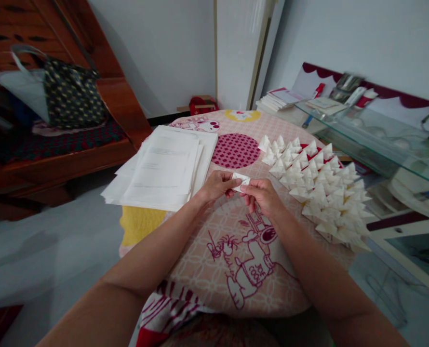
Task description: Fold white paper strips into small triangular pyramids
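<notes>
Both my hands meet over the middle of a small table covered with a pink patterned cloth (214,260). My left hand (218,185) and my right hand (263,195) pinch a small folded piece of white paper (241,181) between their fingertips, held just above the cloth. To the left of my hands lies a stack of white paper sheets (164,166). To the right, several folded white paper triangles (319,185) lie in rows.
A glass shelf (381,140) with books and papers stands at the right. At the left a wooden bench (62,154) carries a dark patterned bag (70,96). The grey floor (48,250) shows at the left, and a white wall rises behind.
</notes>
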A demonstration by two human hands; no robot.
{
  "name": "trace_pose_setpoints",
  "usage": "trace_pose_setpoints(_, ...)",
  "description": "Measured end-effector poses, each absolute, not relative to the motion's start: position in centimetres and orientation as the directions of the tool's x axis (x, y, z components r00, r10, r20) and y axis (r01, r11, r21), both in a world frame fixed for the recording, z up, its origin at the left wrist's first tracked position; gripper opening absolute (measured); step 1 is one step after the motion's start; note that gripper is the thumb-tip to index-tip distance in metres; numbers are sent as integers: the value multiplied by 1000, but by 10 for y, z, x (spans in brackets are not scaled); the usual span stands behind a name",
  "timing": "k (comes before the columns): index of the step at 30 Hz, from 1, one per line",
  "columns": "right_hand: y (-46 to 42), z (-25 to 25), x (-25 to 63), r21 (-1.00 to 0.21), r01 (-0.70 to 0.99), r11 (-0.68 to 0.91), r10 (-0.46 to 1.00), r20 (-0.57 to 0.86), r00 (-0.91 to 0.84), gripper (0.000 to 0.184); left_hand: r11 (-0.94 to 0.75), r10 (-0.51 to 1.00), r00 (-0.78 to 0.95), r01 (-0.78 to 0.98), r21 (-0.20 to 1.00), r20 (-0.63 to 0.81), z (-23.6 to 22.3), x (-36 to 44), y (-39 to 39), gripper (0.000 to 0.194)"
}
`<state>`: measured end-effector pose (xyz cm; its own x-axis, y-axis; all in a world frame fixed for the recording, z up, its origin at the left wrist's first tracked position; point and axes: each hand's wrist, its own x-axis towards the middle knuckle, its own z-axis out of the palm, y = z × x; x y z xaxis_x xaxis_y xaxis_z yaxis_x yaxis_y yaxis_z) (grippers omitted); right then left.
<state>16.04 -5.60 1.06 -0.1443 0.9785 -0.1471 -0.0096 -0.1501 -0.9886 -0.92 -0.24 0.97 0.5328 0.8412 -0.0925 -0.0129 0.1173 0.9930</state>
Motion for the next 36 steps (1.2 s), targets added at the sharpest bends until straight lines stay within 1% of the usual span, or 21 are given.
trace_pose_setpoints(3, -57, 11, 161, -988, -18, -156, 976, -151, -158, 27, 85, 865, 499, -42, 996, -52, 9, -7, -3, 34)
trace_pose_setpoints(5, -58, 13, 162, -984, -14, -179, 964, -173, -200, 28, 64, 882, 469, -37, 997, -39, 9, -6, -3, 36)
trace_pose_setpoints(9, -57, 14, 167, -969, -5, -246, 921, -232, -314, 34, 49, 879, 475, 13, 999, -50, 10, -9, -3, 34)
trace_pose_setpoints(12, -54, 14, 174, -969, -16, -248, 926, -232, -299, 36, 54, 845, 526, 85, 995, -91, 11, -10, -3, 32)
trace_pose_setpoints(14, -53, 13, 179, -967, 9, -254, 930, -247, -271, 32, 51, 831, 543, 144, 988, -123, 11, -9, -4, 33)
trace_pose_setpoints(17, -52, 15, 184, -950, 107, -295, 916, -313, -252, 26, 48, 802, 572, 222, 974, -170, 11, -7, -6, 32)
trace_pose_setpoints(20, -53, 17, 187, -905, 254, -342, 882, -402, -246, 26, 31, 747, 615, 345, 938, -251, 10, -6, -6, 31)
trace_pose_setpoints(22, -53, 18, 188, -858, 373, -354, 859, -456, -231, 29, -30, 736, 614, 451, 892, -286, 9, -6, -6, 33)
trace_pose_setpoints(24, -53, 18, 189, -802, 497, -330, 854, -478, -204, 32, -158, 763, 596, 546, 823, -249, 7, -6, -5, 36)
trace_pose_setpoints(26, -53, 19, 189, -731, 632, -257, 880, -447, -159, 35, -311, 812, 569, 611, 728, -131, 5, -5, -5, 35)
trace_pose_setpoints(27, -53, 19, 189, -682, 703, -204, 906, -403, -127, 37, -373, 829, 556, 633, 678, -63, 4, -4, -6, 31)
trace_pose_setpoints(29, -53, 20, 187, -562, 821, -101, 961, -270, -66, 37, -459, 835, 548, 646, 610, 47, 3, -3, -7, 16)
trace_pose_setpoints(30, -53, 20, 186, -516, 854, -58, 979, -196, -52, 34, -493, 824, 560, 634, 596, 86, 3, -2, -7, 7)
trace_pose_setpoints(31, -53, 20, 185, -495, 869, -19, 990, -133, -54, 28, -528, 803, 586, 613, 588, 112, 3, -2, -8, 4)
trace_pose_setpoints(32, -53, 20, 184, -498, 867, 22, 993, -88, -75, 21, -565, 775, 619, 587, 579, 128, 3, -3, -9, 7)
trace_pose_setpoints(34, -53, 19, 183, -547, 830, 105, 986, -52, -159, 10, -631, 709, 693, 540, 556, 131, 6, -4, -11, 12)
trace_pose_setpoints(36, -54, 17, 185, -602, 781, 167, 965, -61, -254, 13, -673, 650, 753, 510, 535, 99, 9, -8, -12, 15)
